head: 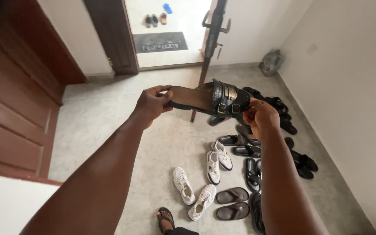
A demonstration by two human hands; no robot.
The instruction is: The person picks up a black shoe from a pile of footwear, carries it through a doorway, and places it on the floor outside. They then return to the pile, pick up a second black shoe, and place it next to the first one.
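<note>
2 hands grip 1 black buckled sandal (209, 101) held level above the floor: the left hand (152, 104) pinches its heel, the right hand (261, 116) clasps the toe. Either pinch looks shallow; a slip could drop it onto the white sneakers (216, 161) below.

- A pale speckled floor (109, 113) runs between plain white walls (349, 87).
- A dark wooden door (14, 95) stands at the left.
- An open doorway (166, 30) lets in bright daylight, with a dark doormat (160, 42) beyond it.
- A grey plastic jug (271, 63) sits in the far corner.
</note>
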